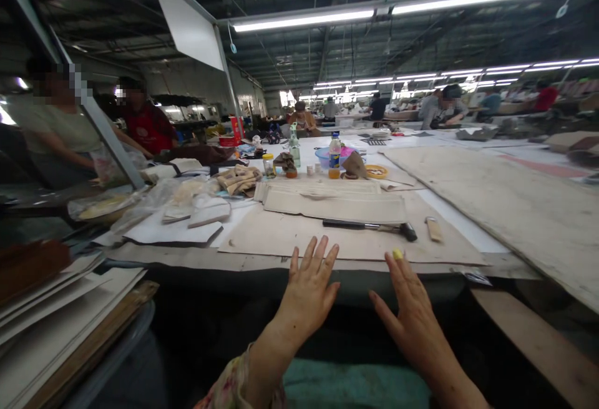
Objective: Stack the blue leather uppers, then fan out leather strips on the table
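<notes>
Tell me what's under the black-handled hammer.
The hammer lies on a large beige sheet, near some pale strips. The patch of sheet directly beneath it is covered, so its surface there can't be seen.

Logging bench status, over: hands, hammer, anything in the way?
Left hand and right hand open, empty. Hammer on worktable beyond them, not held. Nothing visibly between; small tan piece just right of hammer.

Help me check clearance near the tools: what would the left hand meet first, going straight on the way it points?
Probably the hammer's black handle, lying on the pale sheet ahead of the left hand. The hand's height is unclear, so it might pass above.
</notes>
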`<state>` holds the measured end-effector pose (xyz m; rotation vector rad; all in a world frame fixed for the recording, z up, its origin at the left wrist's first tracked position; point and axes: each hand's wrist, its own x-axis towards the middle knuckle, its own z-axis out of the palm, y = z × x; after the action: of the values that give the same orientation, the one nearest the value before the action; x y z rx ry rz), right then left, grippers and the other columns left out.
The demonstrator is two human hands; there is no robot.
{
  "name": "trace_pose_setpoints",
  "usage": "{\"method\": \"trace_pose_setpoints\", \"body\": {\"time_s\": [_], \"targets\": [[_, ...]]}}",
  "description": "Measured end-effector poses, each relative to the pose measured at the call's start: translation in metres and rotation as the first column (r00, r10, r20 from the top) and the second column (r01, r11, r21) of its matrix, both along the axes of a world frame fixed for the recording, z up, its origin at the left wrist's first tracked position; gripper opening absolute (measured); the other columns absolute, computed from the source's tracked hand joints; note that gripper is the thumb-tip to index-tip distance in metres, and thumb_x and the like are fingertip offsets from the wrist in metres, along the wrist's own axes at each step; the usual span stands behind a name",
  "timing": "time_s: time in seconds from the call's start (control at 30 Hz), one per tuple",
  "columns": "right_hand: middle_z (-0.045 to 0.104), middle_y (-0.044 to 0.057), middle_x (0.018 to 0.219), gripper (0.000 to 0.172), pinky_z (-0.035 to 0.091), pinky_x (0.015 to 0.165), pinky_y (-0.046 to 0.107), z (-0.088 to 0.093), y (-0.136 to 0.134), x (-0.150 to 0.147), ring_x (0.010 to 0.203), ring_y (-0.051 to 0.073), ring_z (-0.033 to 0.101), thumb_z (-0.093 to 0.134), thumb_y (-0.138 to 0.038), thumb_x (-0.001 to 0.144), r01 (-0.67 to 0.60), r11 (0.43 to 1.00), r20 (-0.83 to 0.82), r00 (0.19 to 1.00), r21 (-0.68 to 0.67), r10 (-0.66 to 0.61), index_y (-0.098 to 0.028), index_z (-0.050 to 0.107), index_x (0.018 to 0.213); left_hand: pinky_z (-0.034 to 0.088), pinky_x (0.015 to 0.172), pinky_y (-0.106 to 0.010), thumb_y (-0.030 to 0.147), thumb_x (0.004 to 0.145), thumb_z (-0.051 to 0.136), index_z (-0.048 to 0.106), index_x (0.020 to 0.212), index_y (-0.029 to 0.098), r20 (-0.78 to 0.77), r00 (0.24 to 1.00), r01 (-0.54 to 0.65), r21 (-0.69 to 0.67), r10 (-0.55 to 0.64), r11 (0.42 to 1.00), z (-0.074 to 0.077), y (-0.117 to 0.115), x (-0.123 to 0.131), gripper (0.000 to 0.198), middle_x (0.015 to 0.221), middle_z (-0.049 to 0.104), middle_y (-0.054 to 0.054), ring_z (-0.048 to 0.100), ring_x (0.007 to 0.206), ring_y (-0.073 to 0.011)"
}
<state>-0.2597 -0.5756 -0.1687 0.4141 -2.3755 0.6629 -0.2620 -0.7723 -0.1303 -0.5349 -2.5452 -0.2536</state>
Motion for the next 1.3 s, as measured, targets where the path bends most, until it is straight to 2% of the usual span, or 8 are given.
{"method": "trace_pose_setpoints", "body": {"time_s": [0.1,0.2,0.53,0.67,0.73,0.8,0.97,1.3], "targets": [[0.050,0.012,0.117,0.025,0.040,0.091,0.042,0.008,-0.001,0.006,0.111,0.025,0.046,0.047,-0.039,0.084,-0.089,0.975,0.021,0.995,-0.205,0.095,-0.020,0.050,0.100,0.036,0.093,-0.037,0.030,0.084,0.048,0.056,0.092,0.016,0.011,0.995,0.095,0.175,-0.098,0.980,0.004,0.004,0.004,0.018,0.105,0.057,-0.008,0.048,0.103,-0.0188],[0.052,0.003,0.078,0.025,0.044,0.071,0.030,0.013,-0.003,0.011,0.077,0.016,0.052,0.050,-0.033,0.084,-0.155,0.923,0.025,0.984,-0.352,0.175,-0.021,0.039,0.065,0.039,0.066,-0.025,0.026,0.086,0.042,0.042,0.059,0.016,-0.025,0.987,0.161,0.311,-0.161,0.937,0.003,0.011,0.008,0.029,0.063,0.048,-0.001,0.046,0.066,-0.0120],[0.032,-0.005,0.057,0.034,0.032,0.051,0.023,0.012,-0.008,0.021,0.051,0.009,0.034,0.042,-0.029,0.088,-0.167,0.909,0.126,0.965,-0.383,0.230,-0.020,0.029,0.059,0.029,0.051,-0.021,0.025,0.089,0.036,0.034,0.056,0.016,0.117,0.956,0.215,0.354,-0.271,0.910,-0.010,0.023,0.018,0.034,0.053,0.038,0.002,0.036,0.050,-0.0076],[0.051,-0.001,0.066,0.023,0.041,0.058,0.024,0.010,-0.005,0.019,0.060,0.012,0.049,0.041,-0.033,0.089,-0.114,0.951,0.162,0.973,-0.287,0.166,-0.020,0.047,0.072,0.041,0.060,-0.021,0.031,0.091,0.032,0.056,0.091,0.015,0.243,0.946,0.156,0.241,-0.215,0.958,-0.015,0.023,0.017,0.029,0.071,0.058,-0.002,0.054,0.064,-0.0114],[0.059,0.008,0.100,0.027,0.045,0.079,0.031,0.005,-0.003,0.017,0.091,0.018,0.056,0.040,-0.034,0.089,-0.101,0.978,0.155,0.979,-0.182,0.130,-0.017,0.050,0.108,0.045,0.077,-0.026,0.035,0.090,0.036,0.041,0.126,0.016,0.254,0.951,0.141,0.157,-0.177,0.978,-0.021,0.022,0.016,0.041,0.105,0.060,-0.008,0.057,0.091,-0.0157],[0.042,0.014,0.131,0.049,0.036,0.096,0.041,-0.004,-0.002,0.013,0.120,0.024,0.039,0.038,-0.034,0.090,-0.058,0.997,0.136,0.989,-0.047,0.064,-0.016,0.029,0.134,0.038,0.095,-0.036,0.034,0.087,0.044,0.023,0.138,0.020,0.210,0.972,0.103,0.041,-0.110,0.994,-0.027,0.021,0.015,0.058,0.134,0.040,-0.010,0.041,0.119,-0.0215],[0.023,0.014,0.143,0.058,0.023,0.103,0.050,-0.023,-0.001,0.010,0.132,0.026,0.019,0.040,-0.036,0.088,0.065,0.984,0.119,0.989,0.167,-0.086,-0.018,0.019,0.139,0.021,0.105,-0.049,0.033,0.084,0.048,0.016,0.141,0.027,0.141,0.990,0.020,-0.135,-0.001,0.991,-0.037,0.020,0.013,0.065,0.147,0.012,-0.006,0.011,0.135,-0.0244],[0.025,0.010,0.143,0.055,0.022,0.105,0.048,-0.026,0.002,0.010,0.132,0.023,0.018,0.044,-0.032,0.085,0.015,0.958,0.337,0.934,0.288,-0.116,-0.021,0.031,0.137,0.024,0.105,-0.046,0.028,0.085,0.045,0.028,0.137,0.025,0.416,0.908,0.103,-0.112,-0.048,0.988,-0.052,0.012,0.005,0.056,0.144,0.023,-0.006,0.026,0.130,-0.0227]]}}
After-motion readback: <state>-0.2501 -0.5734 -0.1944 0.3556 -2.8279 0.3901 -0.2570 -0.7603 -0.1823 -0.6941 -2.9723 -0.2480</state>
